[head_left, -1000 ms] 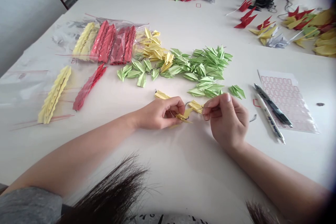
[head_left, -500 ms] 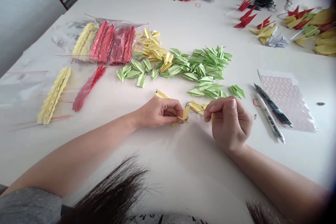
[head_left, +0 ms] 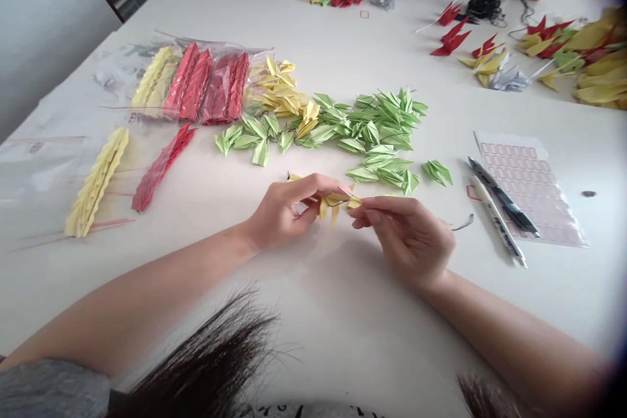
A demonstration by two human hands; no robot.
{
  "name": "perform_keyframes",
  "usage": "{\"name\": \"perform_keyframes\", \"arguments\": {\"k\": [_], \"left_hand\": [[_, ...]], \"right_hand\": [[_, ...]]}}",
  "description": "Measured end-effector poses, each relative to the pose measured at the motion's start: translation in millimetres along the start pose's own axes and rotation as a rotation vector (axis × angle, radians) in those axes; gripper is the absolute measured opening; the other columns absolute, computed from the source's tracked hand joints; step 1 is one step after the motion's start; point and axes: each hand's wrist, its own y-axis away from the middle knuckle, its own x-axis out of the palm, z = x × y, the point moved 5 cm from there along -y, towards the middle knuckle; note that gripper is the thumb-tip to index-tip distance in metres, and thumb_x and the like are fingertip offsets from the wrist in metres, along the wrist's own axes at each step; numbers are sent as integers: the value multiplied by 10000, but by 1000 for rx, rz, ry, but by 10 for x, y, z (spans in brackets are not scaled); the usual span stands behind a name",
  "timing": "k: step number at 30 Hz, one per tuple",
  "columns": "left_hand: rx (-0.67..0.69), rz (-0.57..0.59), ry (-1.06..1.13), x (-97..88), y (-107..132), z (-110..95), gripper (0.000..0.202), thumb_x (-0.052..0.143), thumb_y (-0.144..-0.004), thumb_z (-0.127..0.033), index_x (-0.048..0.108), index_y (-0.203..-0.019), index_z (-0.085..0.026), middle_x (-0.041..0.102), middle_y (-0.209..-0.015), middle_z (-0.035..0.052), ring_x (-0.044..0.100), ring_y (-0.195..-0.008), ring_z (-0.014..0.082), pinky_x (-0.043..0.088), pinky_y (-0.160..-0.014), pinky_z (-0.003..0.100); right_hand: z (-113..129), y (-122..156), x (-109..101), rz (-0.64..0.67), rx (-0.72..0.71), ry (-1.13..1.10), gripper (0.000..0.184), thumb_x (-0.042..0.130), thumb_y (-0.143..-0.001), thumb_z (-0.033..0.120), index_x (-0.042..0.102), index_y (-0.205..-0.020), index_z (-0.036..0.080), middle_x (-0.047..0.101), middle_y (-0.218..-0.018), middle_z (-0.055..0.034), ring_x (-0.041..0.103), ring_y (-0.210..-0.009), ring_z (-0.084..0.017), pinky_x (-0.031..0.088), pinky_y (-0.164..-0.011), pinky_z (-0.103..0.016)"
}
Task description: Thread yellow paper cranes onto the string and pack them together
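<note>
Green paper cranes (head_left: pixel 377 127) lie heaped just ahead of your hands, with a loose yellow paper crane pile (head_left: pixel 279 91) behind them. Further left: a strung stack of red paper cranes (head_left: pixel 161 170) and a strung stack of yellow paper cranes (head_left: pixel 95 183) on the white table (head_left: pixel 343 320). To the right, a black pen (head_left: pixel 504 199) and a white pen (head_left: pixel 499 225) lie beside a translucent sheet of red-outlined labels (head_left: pixel 531 192) (pen text unreadable). Nothing blocks your hands. The small yellow paper crane on black thread (head_left: pixel 336 206) sits between them. Your left hand (head_left: pixel 284 215) pinches it closed; your right hand (head_left: pixel 406 238) grips its right end in a narrow pinch.
</note>
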Motion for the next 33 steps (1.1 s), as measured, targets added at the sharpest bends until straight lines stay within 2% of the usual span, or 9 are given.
{"name": "perform_keyframes", "arguments": {"k": [4,8,10,12,17,20,23,28,33], "left_hand": [[-134,-2,103,-16,-3,54,421,566,-840,-60,559,-1225,-231,718,-1031,38,684,-849,128,546,-715,228],[-344,29,312,-7,-2,156,352,585,-876,-186,480,-1207,-240,668,-971,25,614,-758,125,486,-654,243],[-402,37,375,-5,-7,178,253,566,-884,-212,498,-1128,-219,628,-953,26,577,-756,125,471,-682,259],[-447,48,390,-4,-7,188,187,551,-885,-205,502,-1066,-208,595,-953,27,554,-765,125,453,-691,262],[-411,63,393,-3,-7,156,264,598,-804,-137,460,-1014,-215,530,-1061,35,563,-847,133,427,-657,237],[-409,61,418,11,-10,157,269,603,-790,-125,460,-999,-214,530,-1011,23,562,-797,117,415,-607,217],[-420,6,404,8,-19,169,218,619,-789,-128,491,-952,-195,552,-945,12,544,-705,89,438,-601,213],[-442,14,280,32,-21,183,159,636,-768,-131,582,-915,-158,607,-841,21,577,-692,97,479,-644,221],[-450,-13,242,3,-25,221,133,635,-761,-145,604,-890,-158,618,-808,21,554,-647,93,451,-599,214]], "right_hand": [[-31,11,54,127,-27,54,411,530,-947,68,570,-1294,283,719,-848,8,689,-615,-110,583,-562,-250],[16,-18,-64,-74,-107,43,321,443,-986,99,696,-1085,271,656,-863,-23,630,-551,-91,529,-515,-258],[-10,-48,-66,-80,-17,55,304,440,-992,128,705,-1069,257,647,-896,-39,637,-598,-106,527,-549,-278],[-65,-72,-7,9,125,41,264,473,-987,168,684,-1129,240,646,-942,-51,643,-643,-118,526,-571,-286],[-174,-68,141,167,334,50,228,645,-896,295,687,-1092,185,622,-846,-28,583,-570,-108,485,-507,-261],[-192,-60,197,237,308,154,177,725,-826,317,715,-926,172,621,-727,-10,547,-539,-109,448,-487,-250],[-170,-59,234,277,233,175,129,692,-857,289,718,-798,177,626,-664,-5,528,-524,-106,408,-472,-242],[-122,-67,189,215,220,102,257,650,-907,308,640,-688,175,537,-559,22,462,-492,-103,369,-453,-246],[5,-78,44,101,90,145,180,613,-923,214,649,-750,187,605,-616,3,494,-508,-105,383,-459,-246]]}}
